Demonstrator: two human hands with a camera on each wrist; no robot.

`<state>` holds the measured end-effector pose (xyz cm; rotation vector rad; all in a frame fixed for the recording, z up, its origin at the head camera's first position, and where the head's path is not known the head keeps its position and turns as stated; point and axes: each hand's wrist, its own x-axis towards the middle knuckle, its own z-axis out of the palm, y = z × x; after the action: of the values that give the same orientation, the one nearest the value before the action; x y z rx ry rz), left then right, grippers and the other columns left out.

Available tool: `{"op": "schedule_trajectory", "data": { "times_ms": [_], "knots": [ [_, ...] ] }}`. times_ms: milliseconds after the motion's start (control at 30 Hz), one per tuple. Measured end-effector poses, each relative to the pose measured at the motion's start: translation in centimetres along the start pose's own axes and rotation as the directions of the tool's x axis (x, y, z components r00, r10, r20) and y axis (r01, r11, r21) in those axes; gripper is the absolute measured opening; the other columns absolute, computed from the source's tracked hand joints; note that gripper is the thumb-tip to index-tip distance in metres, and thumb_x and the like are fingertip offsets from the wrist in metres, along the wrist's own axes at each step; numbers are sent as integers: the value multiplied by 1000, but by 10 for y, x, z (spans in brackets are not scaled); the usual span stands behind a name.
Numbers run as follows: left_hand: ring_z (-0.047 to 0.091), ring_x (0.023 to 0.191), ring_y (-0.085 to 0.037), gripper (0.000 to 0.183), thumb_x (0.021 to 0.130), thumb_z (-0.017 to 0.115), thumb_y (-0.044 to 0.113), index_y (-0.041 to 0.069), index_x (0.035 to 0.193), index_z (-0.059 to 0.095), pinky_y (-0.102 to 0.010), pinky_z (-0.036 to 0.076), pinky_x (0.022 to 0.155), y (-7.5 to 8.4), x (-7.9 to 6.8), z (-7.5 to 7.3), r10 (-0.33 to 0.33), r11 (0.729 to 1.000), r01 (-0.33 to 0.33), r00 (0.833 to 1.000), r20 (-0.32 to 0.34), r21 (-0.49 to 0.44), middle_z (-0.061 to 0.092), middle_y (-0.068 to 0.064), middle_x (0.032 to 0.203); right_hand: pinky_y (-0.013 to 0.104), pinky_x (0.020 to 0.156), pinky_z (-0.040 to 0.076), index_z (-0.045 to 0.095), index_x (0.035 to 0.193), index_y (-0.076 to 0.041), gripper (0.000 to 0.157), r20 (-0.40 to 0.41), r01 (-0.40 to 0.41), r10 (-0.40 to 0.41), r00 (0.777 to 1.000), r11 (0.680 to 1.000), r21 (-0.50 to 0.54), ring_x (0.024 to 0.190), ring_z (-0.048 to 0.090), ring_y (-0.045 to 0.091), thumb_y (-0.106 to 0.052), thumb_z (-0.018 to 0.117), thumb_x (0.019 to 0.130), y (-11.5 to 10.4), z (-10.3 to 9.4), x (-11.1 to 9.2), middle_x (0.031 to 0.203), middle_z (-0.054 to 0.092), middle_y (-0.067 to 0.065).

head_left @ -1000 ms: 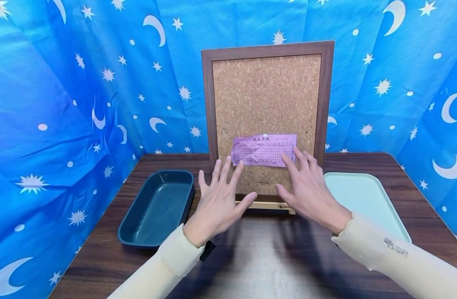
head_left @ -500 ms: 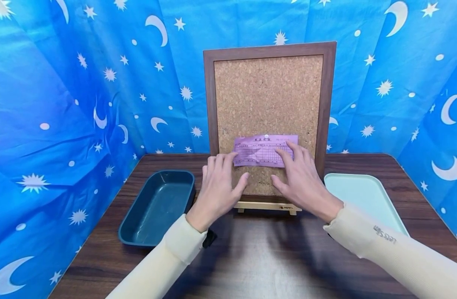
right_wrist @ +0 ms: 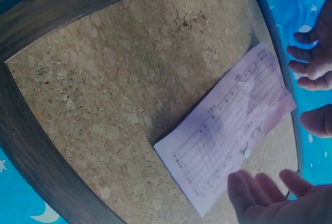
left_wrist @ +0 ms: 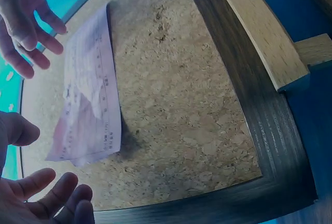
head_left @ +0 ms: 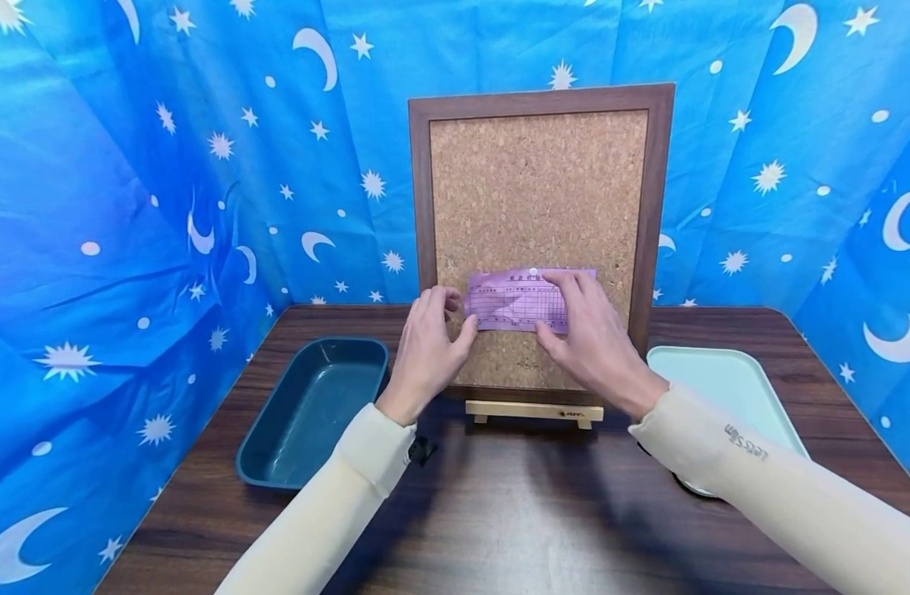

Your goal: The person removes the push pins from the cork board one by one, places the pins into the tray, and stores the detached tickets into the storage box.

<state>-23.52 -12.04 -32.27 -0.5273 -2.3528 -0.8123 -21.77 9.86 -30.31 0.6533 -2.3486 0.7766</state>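
Left hand (head_left: pixel 427 343): fingers loosely bent, thumb well apart, grasping nothing; just off the left end of the pink slip (head_left: pixel 510 310). Right hand (head_left: pixel 599 343): half-open, also grasping nothing; fingertips just beside the white pin (right_wrist: pixel 247 153) in the right wrist view, contact unclear.

Slip is on the lower part of the framed corkboard (head_left: pixel 536 190), pinned at its top edge, wrinkled toward its left end.

Vs 1 s ago: fingers of both hands were spread; now drawn in. Right hand has shifted left over the slip, index up by the pin. Slip and pin unchanged on the board.

Both forearms angle in from the counter's (head_left: pixel 469 529) near side, backs of hands up.

Board stands on a wooden easel (head_left: pixel 525 409) toward the counter's far edge. Navy tray (head_left: pixel 313 413) toward the left edge, mint tray (head_left: pixel 711 376) toward the right.
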Motion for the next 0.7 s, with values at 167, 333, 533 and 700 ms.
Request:
{"op": "schedule_trajectory", "data": {
  "times_ms": [167, 333, 533, 700],
  "knots": [
    [52, 84, -20, 29, 89, 63, 19, 3, 112, 55, -32, 45, 71, -2, 3, 3, -48, 999, 48, 999, 12, -11, 57, -8, 98, 41, 76, 48, 56, 120, -1, 43, 30, -64, 63, 998, 997, 35, 93, 58, 26, -6, 69, 80, 4, 1, 9, 109, 58, 13],
    [53, 82, -19, 28, 89, 62, 18, 3, 111, 55, -32, 45, 68, -3, 6, 5, -67, 998, 67, 998, 6, -11, 56, -8, 97, 38, 74, 48, 58, 114, 0, 34, 42, -106, 104, 994, 992, 64, 87, 59, 24, -4, 68, 81, 8, 4, 21, 101, 60, 11],
    [53, 85, -20, 26, 90, 60, 17, 3, 111, 54, -31, 44, 69, -4, 11, 10, -85, 996, 85, 996, 3, -18, 54, -8, 97, 38, 72, 49, 60, 108, 0, 28, 18, -128, 127, 992, 989, 78, 84, 61, 23, -3, 67, 81, 11, 7, 35, 98, 61, 12],
    [53, 82, -18, 22, 91, 60, 17, 4, 108, 56, -30, 45, 67, -4, 14, 13, -106, 994, 106, 994, 4, -16, 54, -6, 95, 36, 72, 50, 62, 104, 0, 23, 30, -155, 153, 988, 985, 73, 84, 63, 23, -3, 66, 81, 10, 10, 41, 97, 62, 11]
  ]
}}
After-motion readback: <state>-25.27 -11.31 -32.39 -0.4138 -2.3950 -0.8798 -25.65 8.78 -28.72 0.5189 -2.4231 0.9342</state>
